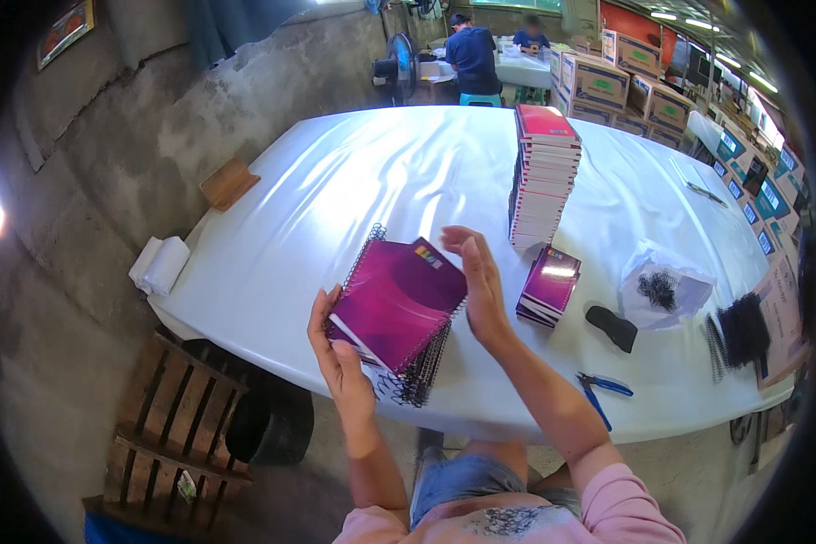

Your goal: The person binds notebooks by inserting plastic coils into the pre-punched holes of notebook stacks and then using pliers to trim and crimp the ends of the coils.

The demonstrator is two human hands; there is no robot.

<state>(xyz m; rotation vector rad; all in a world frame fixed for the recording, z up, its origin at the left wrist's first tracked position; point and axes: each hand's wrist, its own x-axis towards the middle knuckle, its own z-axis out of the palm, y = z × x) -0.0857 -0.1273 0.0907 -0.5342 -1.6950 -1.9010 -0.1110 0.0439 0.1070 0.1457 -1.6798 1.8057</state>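
Note:
A stack of purple spiral-bound notebooks point(399, 299) lies at the near middle of the table, its layers turned at differing angles. Black wire coils stick out at its upper left and lower right. My left hand point(343, 363) grips the stack's lower left edge, thumb toward me and fingers along the side. Beside the upper right corner is my right hand point(479, 286), fingers bent but apart, nothing visible in them; whether its palm touches the edge I cannot tell. Right of it sits a short pile of small purple notebooks point(550, 279), in front of a tall red-covered book stack point(544, 177).
Blue-handled pliers point(603, 390), a black flat pad point(611, 328), a white bag of black coils point(666, 288) and a bundle of black coils point(742, 331) lie to the right. Cardboard boxes point(598, 82) stand behind. A wooden slatted crate point(177, 417) stands lower left. Two people sit far back.

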